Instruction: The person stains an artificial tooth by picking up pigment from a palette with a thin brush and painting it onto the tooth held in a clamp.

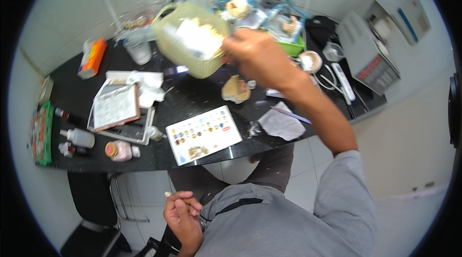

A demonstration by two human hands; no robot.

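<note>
The right hand (255,54) held a basket (202,68) near the worktop's (173,107) back edge, the left hand (183,218) a pale piece (167,194); basket-handling seemed the step, next needing steadiness.

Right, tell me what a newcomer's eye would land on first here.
Probably the pale yellow basket, tilted over the back of the black table, with the right hand gripping its right side. Next, the white card with rows of coloured spots, near the table's front edge. Then the bright orange packet at the back left.
</note>
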